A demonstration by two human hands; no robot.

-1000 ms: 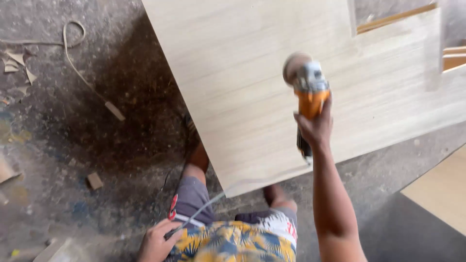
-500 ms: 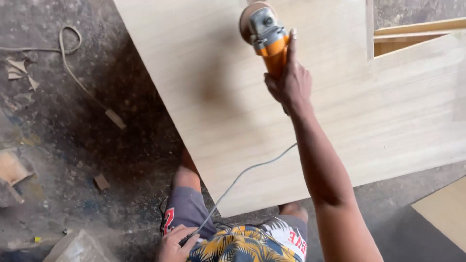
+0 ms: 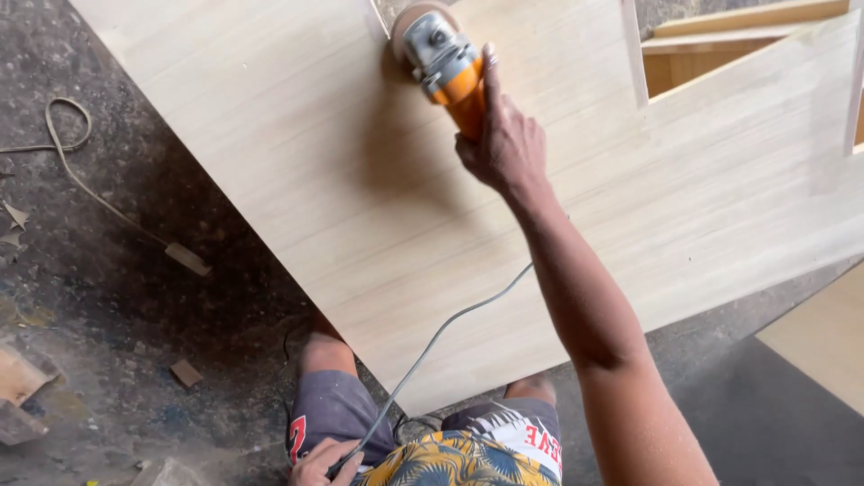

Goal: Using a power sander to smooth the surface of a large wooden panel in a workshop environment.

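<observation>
Sander on panel, right hand gripping, left hand on cord.

We are observing the orange sander (image 3: 443,65) lying with its disc flat against the pale wooden panel (image 3: 297,153), near the panel's far edge. We are noting the right hand (image 3: 502,142) wrapping closed around the sander's body, forefinger stretching along the top. The grey cord (image 3: 448,327) is trailing back across the panel to the left hand (image 3: 326,463), which is curling shut around it by the shorts (image 3: 342,409). Wood scraps (image 3: 185,372) and a loose strip (image 3: 85,184) are lying on the dusty floor (image 3: 135,315).
</observation>
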